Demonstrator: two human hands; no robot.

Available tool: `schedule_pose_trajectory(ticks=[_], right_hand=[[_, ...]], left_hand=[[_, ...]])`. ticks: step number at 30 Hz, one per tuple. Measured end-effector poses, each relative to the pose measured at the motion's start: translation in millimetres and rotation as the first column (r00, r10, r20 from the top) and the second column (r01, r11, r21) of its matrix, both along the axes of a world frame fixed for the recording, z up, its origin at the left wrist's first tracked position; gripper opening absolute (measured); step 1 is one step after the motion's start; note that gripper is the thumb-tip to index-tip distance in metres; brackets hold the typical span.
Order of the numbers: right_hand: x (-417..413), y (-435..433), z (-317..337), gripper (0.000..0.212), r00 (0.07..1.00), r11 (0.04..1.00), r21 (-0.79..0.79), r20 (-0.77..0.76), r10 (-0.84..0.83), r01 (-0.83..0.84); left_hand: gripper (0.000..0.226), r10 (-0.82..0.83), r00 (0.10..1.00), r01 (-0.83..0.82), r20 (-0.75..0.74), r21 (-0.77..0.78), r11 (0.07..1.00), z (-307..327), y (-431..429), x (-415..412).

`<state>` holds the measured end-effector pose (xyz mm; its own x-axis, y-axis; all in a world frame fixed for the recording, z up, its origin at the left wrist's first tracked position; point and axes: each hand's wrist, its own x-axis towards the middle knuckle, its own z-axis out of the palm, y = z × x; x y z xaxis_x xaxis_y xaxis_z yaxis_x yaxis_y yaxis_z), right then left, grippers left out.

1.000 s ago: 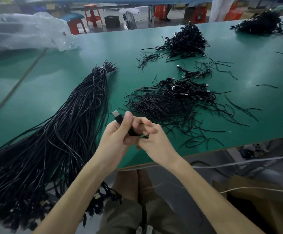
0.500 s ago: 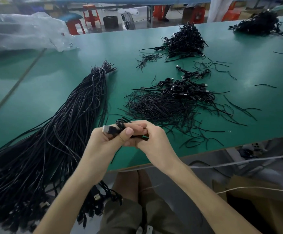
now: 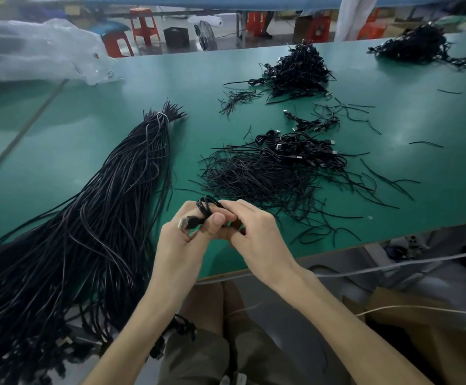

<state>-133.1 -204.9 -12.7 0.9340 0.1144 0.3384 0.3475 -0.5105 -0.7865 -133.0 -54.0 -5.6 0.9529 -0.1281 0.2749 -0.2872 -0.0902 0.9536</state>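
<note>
Left hand [image 3: 181, 243] pinches a coiled USB cable [image 3: 207, 204] near its plug [image 3: 187, 222], right hand [image 3: 257, 234] gripping it too, and a slackened hold could let it spring apart.

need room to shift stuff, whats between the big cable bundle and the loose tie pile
A strip of bare green table between the big cable bundle and the loose tie pile, shown in the head view.

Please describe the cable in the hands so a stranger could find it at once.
On the green table, look at the near edge, between the long tied bundle of black cables and the pile of thin black ties. There the left hand and right hand grip one small coiled black cable with a silver plug, the only one held off the table.
</note>
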Motion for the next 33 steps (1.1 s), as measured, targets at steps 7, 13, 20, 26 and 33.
schedule_pose_trajectory(ticks=[7,13,20,26,33], right_hand=[[3.7,-4.4,-1.5,0.026,0.994,1.0,-0.013,-0.105,0.007,-0.008],[5.3,-8.8,-2.8,0.023,0.993,0.98,-0.184,-0.103,0.061,-0.079],[2.6,-8.2,-1.0,0.015,0.987,0.849,-0.515,0.032,0.158,-0.119],[3.8,-10.1,-1.7,0.018,0.977,0.832,-0.551,0.137,0.161,-0.06],[24.5,-12.0,-0.7,0.028,0.906,0.73,-0.65,0.411,0.106,0.21]], left_hand=[[0.037,0.014,0.999,-0.007,-0.035,0.179,0.984,5.3,15.9,11.8],[0.049,0.075,0.985,-0.043,-0.154,0.201,0.979,4.0,29.5,20.0],[0.019,-0.206,0.967,0.249,-0.151,0.741,0.623,12.8,29.9,30.4],[0.045,-0.217,0.915,0.404,-0.34,0.759,0.511,9.7,24.7,36.6],[0.043,-0.146,0.979,0.203,-0.143,0.76,0.617,-2.5,26.6,45.1]])
